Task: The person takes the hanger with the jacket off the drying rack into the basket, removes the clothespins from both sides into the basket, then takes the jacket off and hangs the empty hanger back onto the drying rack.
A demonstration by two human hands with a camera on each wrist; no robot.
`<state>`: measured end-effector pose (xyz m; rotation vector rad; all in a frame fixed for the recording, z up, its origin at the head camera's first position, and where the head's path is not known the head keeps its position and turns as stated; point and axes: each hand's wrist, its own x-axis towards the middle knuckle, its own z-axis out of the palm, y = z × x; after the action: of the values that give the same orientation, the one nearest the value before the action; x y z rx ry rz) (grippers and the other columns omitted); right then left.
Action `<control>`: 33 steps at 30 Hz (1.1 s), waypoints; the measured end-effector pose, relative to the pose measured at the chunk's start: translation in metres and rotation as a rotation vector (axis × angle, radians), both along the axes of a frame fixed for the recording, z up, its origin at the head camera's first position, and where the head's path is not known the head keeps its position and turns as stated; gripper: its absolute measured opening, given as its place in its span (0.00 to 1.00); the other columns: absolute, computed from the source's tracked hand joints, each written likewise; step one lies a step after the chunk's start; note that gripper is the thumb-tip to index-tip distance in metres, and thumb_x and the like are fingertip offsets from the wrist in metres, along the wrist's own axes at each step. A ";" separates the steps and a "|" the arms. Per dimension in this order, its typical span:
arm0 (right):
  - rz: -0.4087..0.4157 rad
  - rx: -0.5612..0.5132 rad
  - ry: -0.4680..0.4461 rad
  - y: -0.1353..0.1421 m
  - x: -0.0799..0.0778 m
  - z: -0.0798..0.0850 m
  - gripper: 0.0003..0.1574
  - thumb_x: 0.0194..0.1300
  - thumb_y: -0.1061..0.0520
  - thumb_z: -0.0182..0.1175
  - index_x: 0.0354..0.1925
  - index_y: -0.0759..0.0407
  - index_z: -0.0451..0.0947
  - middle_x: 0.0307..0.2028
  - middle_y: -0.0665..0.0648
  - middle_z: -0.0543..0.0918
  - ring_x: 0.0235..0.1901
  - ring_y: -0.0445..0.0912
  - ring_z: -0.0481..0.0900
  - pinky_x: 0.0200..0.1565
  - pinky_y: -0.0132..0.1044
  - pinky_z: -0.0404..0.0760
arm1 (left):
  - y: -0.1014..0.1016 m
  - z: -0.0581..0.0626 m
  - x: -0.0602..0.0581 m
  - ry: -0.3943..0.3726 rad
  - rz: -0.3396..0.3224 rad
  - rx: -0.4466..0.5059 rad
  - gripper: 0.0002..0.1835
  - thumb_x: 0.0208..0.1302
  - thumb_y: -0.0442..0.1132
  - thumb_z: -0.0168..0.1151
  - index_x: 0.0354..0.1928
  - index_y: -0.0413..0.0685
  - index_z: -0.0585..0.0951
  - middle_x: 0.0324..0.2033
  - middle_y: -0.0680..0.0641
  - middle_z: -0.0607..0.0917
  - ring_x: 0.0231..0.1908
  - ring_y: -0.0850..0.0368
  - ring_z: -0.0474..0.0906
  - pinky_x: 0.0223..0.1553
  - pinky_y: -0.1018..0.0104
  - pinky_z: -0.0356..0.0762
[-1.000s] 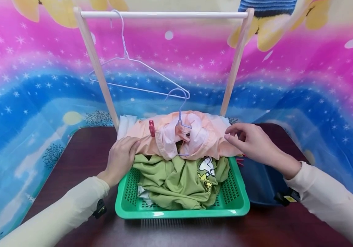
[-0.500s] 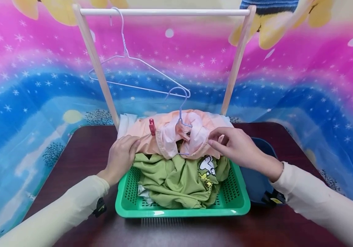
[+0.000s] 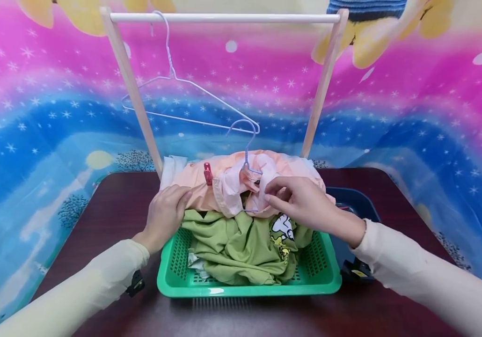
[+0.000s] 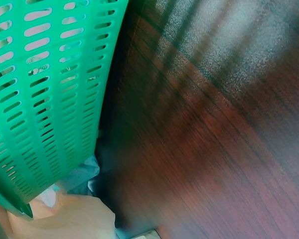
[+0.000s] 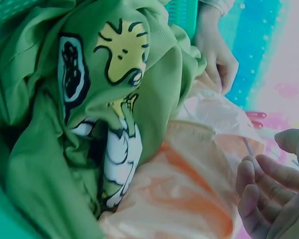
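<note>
My right hand [image 3: 300, 199]: a second ago by the right edge of the peach garment of thin, smooth cloth [image 3: 229, 192], now further in, by the right side of its collar; thumb and fingers bend loosely, with a gap between them in the right wrist view.
My left hand [image 3: 167, 213]: same place as before, its fingers pinching the garment's left side, with a fold running taut to the tips.
Peach garment: unmoved, draped over the far end of the green perforated plastic basket [image 3: 249, 291], behind the crumpled olive-green shirt with a cartoon print [image 3: 241, 248].
Red plastic clip [image 3: 208, 173]: as before, standing on the garment just left of the collar.
Lilac wire hanger [image 3: 247, 154]: hook upright out of the collar, as earlier; its arms are mostly hidden inside the cloth.
White wire hanger [image 3: 168, 49]: unchanged, hanging bare from the wooden rack with a white bar [image 3: 224, 18].
Dark blue tray [image 3: 361, 199]: more of its far side shows than a second ago, but my arm cuts across it — the red bits inside are too small to tell.
Left wrist view: basket wall and dark wood-grain table [image 4: 214, 144] fill it; my left fingers are hard to make out there.
Collar contact: I cannot tell whether my right fingertips touch the cloth.
</note>
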<state>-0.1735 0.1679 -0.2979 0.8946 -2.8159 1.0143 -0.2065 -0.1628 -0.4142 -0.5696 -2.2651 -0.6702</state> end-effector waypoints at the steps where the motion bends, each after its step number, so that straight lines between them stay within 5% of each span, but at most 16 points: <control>1: 0.008 0.001 0.001 -0.002 0.000 0.000 0.06 0.72 0.56 0.62 0.42 0.52 0.85 0.32 0.51 0.87 0.26 0.38 0.81 0.33 0.34 0.80 | 0.000 0.001 0.000 0.001 -0.001 0.002 0.06 0.71 0.37 0.62 0.41 0.44 0.86 0.31 0.45 0.86 0.34 0.47 0.82 0.42 0.48 0.79; 19: 0.059 -0.032 0.035 -0.045 -0.008 0.010 0.09 0.72 0.54 0.62 0.45 0.56 0.85 0.36 0.51 0.88 0.26 0.39 0.81 0.32 0.34 0.81 | 0.000 0.002 -0.002 0.011 -0.008 -0.001 0.06 0.71 0.36 0.62 0.42 0.43 0.86 0.33 0.44 0.88 0.37 0.45 0.84 0.44 0.48 0.80; 33: 0.085 -0.092 0.003 -0.086 -0.020 0.015 0.18 0.73 0.54 0.60 0.57 0.60 0.79 0.41 0.57 0.89 0.33 0.42 0.87 0.39 0.34 0.85 | -0.002 0.000 0.000 0.011 -0.012 0.008 0.06 0.71 0.36 0.62 0.42 0.43 0.86 0.31 0.45 0.87 0.34 0.46 0.83 0.42 0.49 0.80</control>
<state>-0.1940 0.0815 -0.2830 1.0126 -2.7238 1.1413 -0.2068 -0.1646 -0.4145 -0.5822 -2.2494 -0.6799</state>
